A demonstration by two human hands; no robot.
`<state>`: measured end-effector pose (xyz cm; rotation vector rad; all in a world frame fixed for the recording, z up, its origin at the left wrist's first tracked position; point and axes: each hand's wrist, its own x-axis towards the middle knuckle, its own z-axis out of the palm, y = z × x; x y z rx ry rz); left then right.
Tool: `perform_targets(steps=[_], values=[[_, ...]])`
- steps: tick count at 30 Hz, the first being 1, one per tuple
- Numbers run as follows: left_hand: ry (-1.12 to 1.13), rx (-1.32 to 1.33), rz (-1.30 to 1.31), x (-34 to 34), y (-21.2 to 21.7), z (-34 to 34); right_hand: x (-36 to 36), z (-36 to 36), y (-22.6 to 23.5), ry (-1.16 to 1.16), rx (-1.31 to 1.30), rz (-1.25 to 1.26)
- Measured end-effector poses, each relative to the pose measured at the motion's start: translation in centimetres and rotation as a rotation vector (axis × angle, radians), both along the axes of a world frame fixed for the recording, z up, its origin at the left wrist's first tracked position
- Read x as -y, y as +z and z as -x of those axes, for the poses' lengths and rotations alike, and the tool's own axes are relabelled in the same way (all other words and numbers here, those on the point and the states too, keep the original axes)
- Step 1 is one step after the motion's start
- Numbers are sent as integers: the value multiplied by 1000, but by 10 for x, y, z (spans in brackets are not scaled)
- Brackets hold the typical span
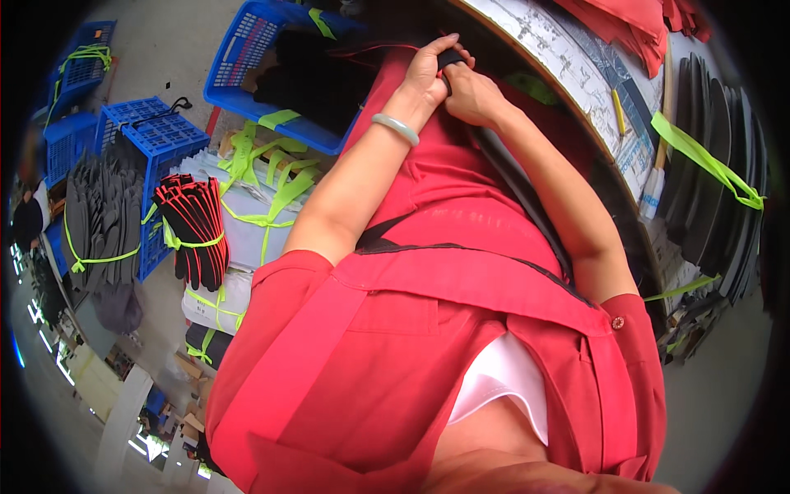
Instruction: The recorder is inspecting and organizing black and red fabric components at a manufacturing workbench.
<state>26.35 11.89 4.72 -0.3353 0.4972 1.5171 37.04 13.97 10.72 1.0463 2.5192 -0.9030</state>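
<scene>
Out in front of my lap, both hands come together at the top of the view. My left hand (425, 72), below a pale bangle (396, 129), is closed round a small piece of black fabric (450, 58). From the other side my right hand (475, 97) grips the same piece, its knuckles toward me. What the fingers do inside the grip is hidden. Close by on the left stands a blue plastic crate (216, 81) with dark fabric pieces (309, 78) in it. Red-edged black material lies between the crate and my hands.
A worktable (550, 48) with red cloth (619, 26) and a yellow pen-like stick (618, 112) runs along the right. Beyond it stand dark panels tied with a green strip (708, 156). On the left are more blue crates (148, 123) and tied bundles of black-and-red pieces (193, 226).
</scene>
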Motion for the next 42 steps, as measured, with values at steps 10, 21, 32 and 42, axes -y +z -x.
perform_targets(steps=[10,21,32,42], values=[[-124,64,-147,9,-7,1,12,-2,8,-73,-184,-66],[-29,66,-110,4,-8,0,-10,2,-13,-1,-75,15],[-151,17,-73,13,1,-4,0,0,6,-20,13,42],[-53,-26,-53,4,-3,-1,-6,-2,-10,-44,-96,101]])
